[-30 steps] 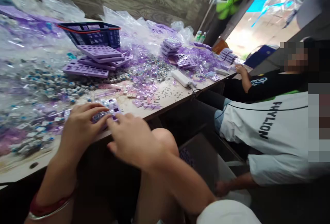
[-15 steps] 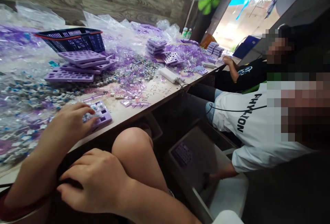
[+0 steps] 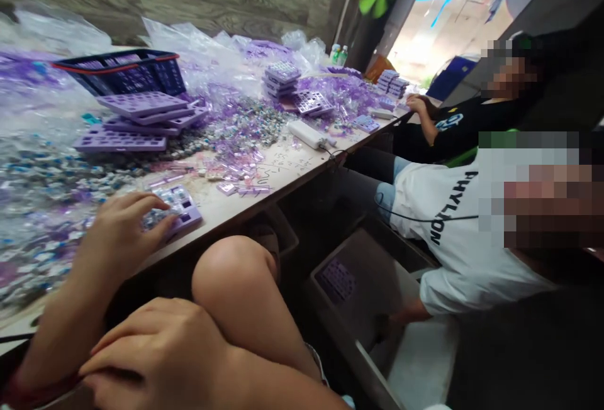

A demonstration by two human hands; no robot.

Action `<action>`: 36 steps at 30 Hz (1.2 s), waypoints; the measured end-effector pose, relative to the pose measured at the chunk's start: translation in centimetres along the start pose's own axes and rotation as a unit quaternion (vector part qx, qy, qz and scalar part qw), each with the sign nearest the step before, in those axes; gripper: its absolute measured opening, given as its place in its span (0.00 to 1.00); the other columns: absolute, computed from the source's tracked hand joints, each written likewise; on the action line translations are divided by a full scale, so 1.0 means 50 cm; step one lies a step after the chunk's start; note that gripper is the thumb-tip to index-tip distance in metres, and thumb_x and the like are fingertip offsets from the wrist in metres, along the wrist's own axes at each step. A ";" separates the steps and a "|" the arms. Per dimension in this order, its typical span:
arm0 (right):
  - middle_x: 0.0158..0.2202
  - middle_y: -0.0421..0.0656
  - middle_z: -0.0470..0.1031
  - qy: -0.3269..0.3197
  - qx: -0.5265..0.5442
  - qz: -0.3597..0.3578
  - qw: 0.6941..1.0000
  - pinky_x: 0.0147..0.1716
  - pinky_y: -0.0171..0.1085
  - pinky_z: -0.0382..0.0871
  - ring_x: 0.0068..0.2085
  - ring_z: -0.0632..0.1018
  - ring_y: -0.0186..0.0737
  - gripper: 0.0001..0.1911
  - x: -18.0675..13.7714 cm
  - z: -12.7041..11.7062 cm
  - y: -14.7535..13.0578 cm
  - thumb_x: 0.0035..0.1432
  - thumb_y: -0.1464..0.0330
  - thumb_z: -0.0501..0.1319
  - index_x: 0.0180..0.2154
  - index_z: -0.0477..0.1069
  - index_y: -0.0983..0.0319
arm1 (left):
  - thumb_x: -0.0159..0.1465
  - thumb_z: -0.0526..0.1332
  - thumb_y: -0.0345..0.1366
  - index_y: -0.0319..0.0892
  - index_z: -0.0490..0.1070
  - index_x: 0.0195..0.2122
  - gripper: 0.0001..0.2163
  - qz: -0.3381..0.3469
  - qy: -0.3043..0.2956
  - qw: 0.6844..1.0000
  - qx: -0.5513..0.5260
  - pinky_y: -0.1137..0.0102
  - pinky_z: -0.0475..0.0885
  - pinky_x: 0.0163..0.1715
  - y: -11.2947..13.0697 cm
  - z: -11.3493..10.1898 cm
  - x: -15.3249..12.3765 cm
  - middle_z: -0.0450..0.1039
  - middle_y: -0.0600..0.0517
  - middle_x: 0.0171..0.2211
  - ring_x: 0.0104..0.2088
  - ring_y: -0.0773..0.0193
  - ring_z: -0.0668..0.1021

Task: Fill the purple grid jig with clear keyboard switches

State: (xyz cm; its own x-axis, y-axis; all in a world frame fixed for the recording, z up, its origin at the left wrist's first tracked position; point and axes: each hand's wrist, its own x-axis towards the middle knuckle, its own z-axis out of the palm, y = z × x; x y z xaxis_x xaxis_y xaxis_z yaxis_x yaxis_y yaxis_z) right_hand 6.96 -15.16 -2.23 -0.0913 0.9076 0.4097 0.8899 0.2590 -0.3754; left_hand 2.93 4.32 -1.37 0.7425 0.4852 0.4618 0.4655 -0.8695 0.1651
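My left hand [image 3: 120,231] rests at the table edge, thumb and fingers bent over the near end of a small purple keyboard case [image 3: 191,212]. Clear and whitish small parts fill some of its square openings, while others show dark. The fingers' undersides are hidden. My right hand [image 3: 160,350] is low in front of me, beside my left forearm and above my lap. Its thumb and forefinger come together in a pinch, and anything between them cannot be made out. Left of the case spreads a heap of small grey-white and blue key switches [image 3: 47,174].
Purple keyboard cases [image 3: 141,105] are stacked beside a dark blue basket [image 3: 155,70]. A white power strip [image 3: 306,134] lies near the table edge. My bent knee [image 3: 236,265] is below it. A co-worker in white [image 3: 425,202] reaches into a plastic bin [image 3: 330,315].
The view has shifted slightly. My right hand has moved down and left along my left forearm. My left hand stays at the purple keyboard case.
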 end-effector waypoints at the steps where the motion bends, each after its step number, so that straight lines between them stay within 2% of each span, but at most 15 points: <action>1: 0.46 0.18 0.74 0.041 0.044 0.010 0.998 0.41 0.25 0.72 0.48 0.76 0.30 0.15 0.003 -0.012 0.006 0.60 0.63 0.52 0.32 0.77 0.44 | 0.61 0.54 0.46 0.40 0.70 0.35 0.14 -0.007 0.004 1.000 -0.009 0.62 0.66 0.47 0.003 -0.003 -0.004 0.71 0.47 0.39 0.43 0.55 0.72; 3: 0.45 0.32 0.77 0.091 0.132 0.027 0.987 0.48 0.26 0.69 0.47 0.75 0.32 0.11 0.019 -0.046 0.033 0.59 0.67 0.55 0.39 0.76 0.55 | 0.62 0.55 0.43 0.39 0.71 0.37 0.13 -0.027 0.002 0.999 -0.025 0.61 0.66 0.48 0.012 -0.008 -0.015 0.71 0.46 0.40 0.44 0.55 0.72; 5: 0.43 0.40 0.77 0.098 0.154 0.028 0.983 0.51 0.31 0.67 0.47 0.75 0.34 0.10 0.052 -0.082 0.079 0.59 0.71 0.57 0.41 0.74 0.60 | 0.62 0.56 0.41 0.39 0.71 0.37 0.11 -0.049 0.021 0.998 -0.036 0.61 0.66 0.49 0.020 -0.010 -0.026 0.71 0.45 0.40 0.46 0.55 0.71; 8: 0.41 0.45 0.76 0.073 0.111 0.046 0.990 0.49 0.39 0.68 0.45 0.75 0.40 0.10 0.126 -0.115 0.165 0.55 0.77 0.58 0.39 0.74 0.62 | 0.62 0.57 0.40 0.40 0.72 0.38 0.10 -0.076 0.040 0.995 -0.052 0.61 0.67 0.48 0.027 -0.009 -0.039 0.72 0.46 0.42 0.46 0.55 0.71; 9: 0.40 0.45 0.76 0.043 0.115 0.034 0.992 0.47 0.40 0.69 0.45 0.75 0.41 0.11 0.150 -0.117 0.190 0.53 0.78 0.60 0.39 0.73 0.63 | 0.62 0.57 0.39 0.40 0.72 0.38 0.09 -0.084 0.038 0.994 -0.054 0.61 0.67 0.48 0.028 -0.008 -0.042 0.72 0.46 0.42 0.46 0.55 0.71; 12: 0.38 0.45 0.76 -0.029 0.160 -0.004 0.987 0.34 0.35 0.72 0.39 0.76 0.39 0.13 0.203 -0.102 0.242 0.50 0.78 0.63 0.40 0.72 0.64 | 0.62 0.58 0.37 0.42 0.73 0.38 0.08 -0.097 0.041 0.992 -0.063 0.60 0.67 0.49 0.030 -0.009 -0.049 0.72 0.47 0.42 0.45 0.56 0.72; 15: 0.37 0.44 0.76 -0.051 0.186 -0.069 0.979 0.34 0.34 0.73 0.39 0.77 0.37 0.11 0.217 -0.078 0.260 0.51 0.78 0.62 0.37 0.73 0.62 | 0.61 0.59 0.36 0.43 0.73 0.37 0.06 -0.101 0.053 0.991 -0.073 0.60 0.67 0.48 0.034 -0.010 -0.054 0.73 0.49 0.40 0.44 0.56 0.72; 18: 0.36 0.44 0.76 -0.043 0.202 -0.106 0.973 0.34 0.34 0.73 0.38 0.77 0.37 0.08 0.214 -0.062 0.268 0.52 0.78 0.61 0.34 0.74 0.61 | 0.61 0.59 0.34 0.44 0.73 0.37 0.05 -0.098 0.061 0.990 -0.077 0.60 0.68 0.48 0.037 -0.010 -0.058 0.73 0.50 0.39 0.44 0.57 0.72; 22: 0.33 0.42 0.77 -0.029 0.191 -0.098 0.976 0.33 0.35 0.72 0.34 0.77 0.36 0.09 0.212 -0.050 0.280 0.50 0.79 0.61 0.31 0.74 0.60 | 0.61 0.60 0.34 0.44 0.73 0.39 0.06 -0.102 0.055 0.990 -0.074 0.60 0.68 0.48 0.038 -0.010 -0.062 0.73 0.49 0.41 0.45 0.57 0.71; 27: 0.31 0.41 0.77 -0.044 0.204 -0.076 0.975 0.31 0.34 0.72 0.33 0.77 0.36 0.09 0.224 -0.035 0.282 0.49 0.78 0.60 0.31 0.74 0.61 | 0.61 0.61 0.34 0.44 0.74 0.39 0.06 -0.108 0.052 0.990 -0.069 0.61 0.69 0.47 0.037 -0.010 -0.062 0.73 0.49 0.41 0.45 0.56 0.71; 30: 0.35 0.43 0.78 -0.045 0.195 -0.079 0.977 0.36 0.37 0.73 0.37 0.78 0.39 0.07 0.228 -0.062 0.283 0.51 0.74 0.62 0.34 0.75 0.60 | 0.61 0.60 0.35 0.44 0.74 0.37 0.05 -0.101 0.055 0.991 -0.068 0.60 0.68 0.48 0.036 -0.010 -0.059 0.73 0.50 0.40 0.45 0.57 0.71; 31: 0.38 0.44 0.78 -0.021 0.183 -0.069 0.980 0.39 0.39 0.73 0.40 0.78 0.40 0.07 0.221 -0.080 0.289 0.51 0.72 0.62 0.35 0.76 0.59 | 0.61 0.60 0.36 0.44 0.74 0.37 0.05 -0.099 0.054 0.991 -0.070 0.60 0.68 0.48 0.036 -0.011 -0.058 0.73 0.49 0.40 0.44 0.57 0.72; 33: 0.41 0.46 0.77 0.098 0.150 0.001 0.984 0.45 0.43 0.72 0.45 0.77 0.44 0.08 0.182 -0.123 0.310 0.54 0.68 0.61 0.38 0.76 0.59 | 0.61 0.59 0.37 0.44 0.73 0.37 0.06 -0.097 0.052 0.991 -0.072 0.60 0.68 0.48 0.036 -0.011 -0.055 0.73 0.49 0.41 0.45 0.56 0.72; 34: 0.41 0.47 0.77 0.188 0.130 0.067 0.971 0.44 0.44 0.72 0.45 0.77 0.45 0.10 0.147 -0.144 0.324 0.57 0.66 0.59 0.40 0.75 0.60 | 0.61 0.59 0.37 0.44 0.73 0.37 0.07 -0.095 0.050 0.992 -0.070 0.59 0.68 0.48 0.035 -0.011 -0.053 0.73 0.49 0.42 0.45 0.55 0.72; 36: 0.40 0.48 0.76 0.355 0.082 0.207 0.908 0.40 0.45 0.73 0.43 0.77 0.46 0.16 0.052 -0.174 0.348 0.63 0.63 0.50 0.44 0.72 0.61 | 0.61 0.58 0.39 0.44 0.73 0.38 0.08 -0.094 0.057 0.993 -0.051 0.59 0.68 0.47 0.030 -0.007 -0.049 0.73 0.48 0.43 0.46 0.53 0.72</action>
State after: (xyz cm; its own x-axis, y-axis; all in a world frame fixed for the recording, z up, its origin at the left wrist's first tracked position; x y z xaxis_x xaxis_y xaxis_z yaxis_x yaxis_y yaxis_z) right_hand 26.10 -11.17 -0.44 0.5989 0.5110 0.6166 0.6989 0.0424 -0.7140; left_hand 1.67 1.79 -1.96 0.5854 0.6317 0.5082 0.5351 -0.7720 0.3431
